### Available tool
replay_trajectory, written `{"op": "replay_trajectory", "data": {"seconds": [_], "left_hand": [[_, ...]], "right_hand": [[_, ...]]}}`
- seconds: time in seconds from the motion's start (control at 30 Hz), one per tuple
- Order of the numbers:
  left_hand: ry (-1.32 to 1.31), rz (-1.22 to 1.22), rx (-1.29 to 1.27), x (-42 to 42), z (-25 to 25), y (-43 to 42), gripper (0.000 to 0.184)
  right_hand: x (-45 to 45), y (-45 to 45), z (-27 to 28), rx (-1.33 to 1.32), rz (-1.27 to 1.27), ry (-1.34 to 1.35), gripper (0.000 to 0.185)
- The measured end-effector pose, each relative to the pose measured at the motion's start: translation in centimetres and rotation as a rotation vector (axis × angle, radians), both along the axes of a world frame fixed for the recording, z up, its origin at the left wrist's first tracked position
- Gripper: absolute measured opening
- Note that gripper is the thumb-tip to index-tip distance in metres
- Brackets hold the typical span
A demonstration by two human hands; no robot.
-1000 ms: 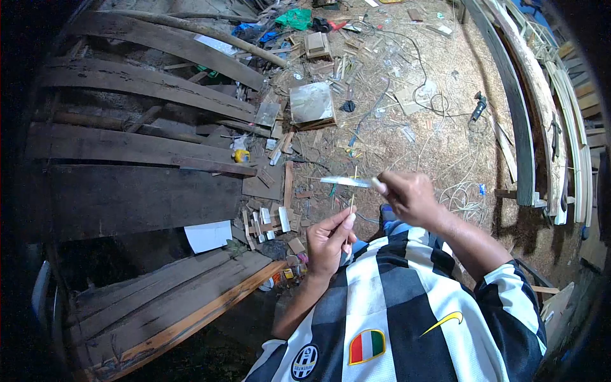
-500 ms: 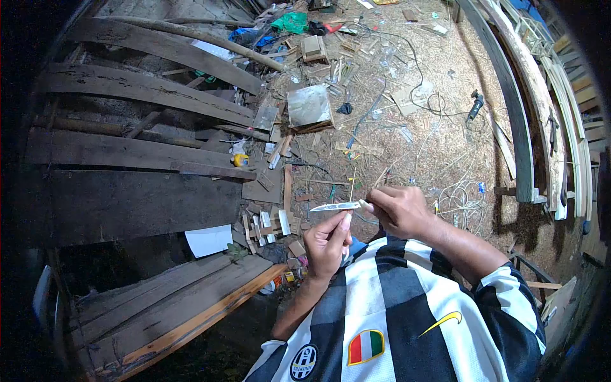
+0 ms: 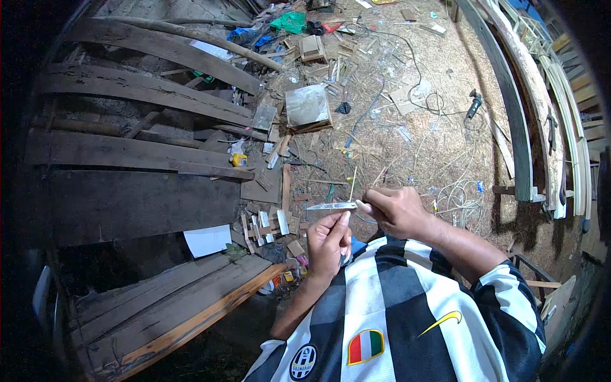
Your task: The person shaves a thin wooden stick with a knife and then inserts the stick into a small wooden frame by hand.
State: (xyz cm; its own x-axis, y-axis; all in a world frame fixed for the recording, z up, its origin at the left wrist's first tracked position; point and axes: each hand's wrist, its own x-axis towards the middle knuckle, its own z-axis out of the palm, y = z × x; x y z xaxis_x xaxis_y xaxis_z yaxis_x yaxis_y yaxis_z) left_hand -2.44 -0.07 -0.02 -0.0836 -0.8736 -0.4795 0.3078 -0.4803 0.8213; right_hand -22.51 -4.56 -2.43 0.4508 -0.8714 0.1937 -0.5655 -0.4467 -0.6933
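Note:
In front of my chest, my right hand is closed around the handle end of a small knife. Its shiny blade points left and lies level above my left fingertips. My left hand is closed in a pinch, thumb up, on a thin wooden stick. The stick rises almost upright past the blade near the knife's handle. Its lower end is hidden by my fingers, and most of the handle is hidden in my right hand.
A wooden bench and planks stand left. Long boards lean at right. Across the shavings-covered floor lie a square block, a black power tool, a yellow tape measure, coiled cable and wood offcuts.
The knife and my right hand have shifted slightly left. My left thumb and wrist have turned a little, and both grips stay closed.

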Motion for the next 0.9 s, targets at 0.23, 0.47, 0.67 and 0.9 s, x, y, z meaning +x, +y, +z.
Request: {"op": "replay_trajectory", "data": {"seconds": [0.23,0.47,0.67,0.9], "left_hand": [[0.037,-0.029,0.009,-0.3,0.2,0.1,0.023],[0.147,-0.026,0.075,0.0,-0.4,-0.3,0.024],[0.153,0.008,0.089,0.6,-1.4,-0.3,0.025],[0.151,0.047,0.102,0.5,-1.5,0.3,0.022]], "right_hand": [[-0.6,0.1,-0.5,-0.027,0.011,0.003,0.019],[-0.8,-0.6,-1.7,-0.046,-0.003,0.006,0.015],[-1.8,-1.3,-3.4,-0.004,-0.093,0.156,0.022],[-3.1,-2.4,-4.0,0.053,-0.253,0.101,0.029]]}}
